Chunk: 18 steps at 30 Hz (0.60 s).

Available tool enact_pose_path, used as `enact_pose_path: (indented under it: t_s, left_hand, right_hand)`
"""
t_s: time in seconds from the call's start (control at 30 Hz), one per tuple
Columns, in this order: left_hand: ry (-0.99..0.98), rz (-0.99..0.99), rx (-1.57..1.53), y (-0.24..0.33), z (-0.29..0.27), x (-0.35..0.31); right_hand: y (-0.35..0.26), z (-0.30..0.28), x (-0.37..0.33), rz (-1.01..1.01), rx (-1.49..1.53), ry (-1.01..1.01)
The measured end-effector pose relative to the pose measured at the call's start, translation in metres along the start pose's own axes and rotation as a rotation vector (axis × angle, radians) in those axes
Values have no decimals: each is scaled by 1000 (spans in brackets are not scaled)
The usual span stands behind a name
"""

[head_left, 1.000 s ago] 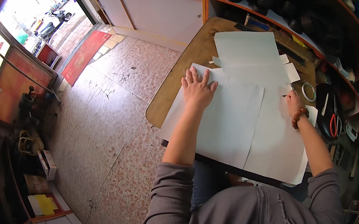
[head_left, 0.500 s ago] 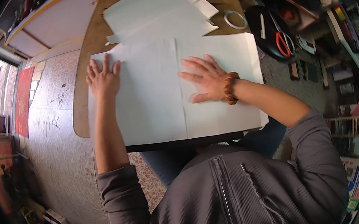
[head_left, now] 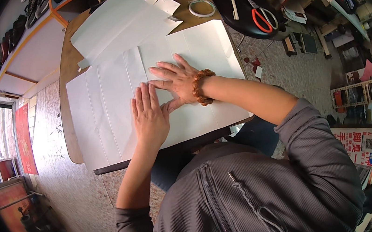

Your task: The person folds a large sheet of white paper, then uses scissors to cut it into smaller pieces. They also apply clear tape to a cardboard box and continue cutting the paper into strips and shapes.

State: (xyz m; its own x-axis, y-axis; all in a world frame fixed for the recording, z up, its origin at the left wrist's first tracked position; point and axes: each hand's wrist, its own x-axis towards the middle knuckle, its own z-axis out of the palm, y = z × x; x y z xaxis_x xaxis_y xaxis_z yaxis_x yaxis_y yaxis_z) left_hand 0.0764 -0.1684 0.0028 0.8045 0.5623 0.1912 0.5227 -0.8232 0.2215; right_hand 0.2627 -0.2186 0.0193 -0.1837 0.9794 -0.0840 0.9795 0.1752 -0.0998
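Note:
Large white paper (head_left: 115, 95) lies flat over the near part of the brown table (head_left: 62, 62), with fold lines running along it. A straight overlap or seam shows near its middle. Beside that seam my left hand (head_left: 150, 116) rests palm down, its fingers straight and close together. Just right of it, my right hand (head_left: 180, 83) presses on the paper with fingers spread, a brown bead bracelet (head_left: 203, 87) round the wrist. The hands almost meet at thumb and fingertips. Neither holds anything.
More white sheets (head_left: 113, 27) lie on the table's far side, near a tape roll (head_left: 191, 10). A black stool (head_left: 224, 10) to the right carries orange-handled scissors (head_left: 255, 18) and a white pen-like stick (head_left: 234, 6). Shelves with shoes (head_left: 15, 33) stand at far left.
My left hand has slid from the paper's left edge to its middle, beside my right hand. The right hand stays spread on the paper. The paper looks more tilted, and the whole view has shifted.

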Motion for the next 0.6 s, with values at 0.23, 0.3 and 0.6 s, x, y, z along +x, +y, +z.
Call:
enact_pose_path:
  t_s: [0.23, 0.3, 0.6]
  left_hand:
    - [-26, -20, -58, 29, -6, -11]
    - [-39, -24, -140, 33, -5, -5]
    - [-76, 81, -256, 58, -1, 30]
  right_hand:
    - [4, -2, -1, 15, 123, -10]
    - [12, -5, 0, 19, 340, 8]
    - [46, 3, -10, 123, 1154, 87]
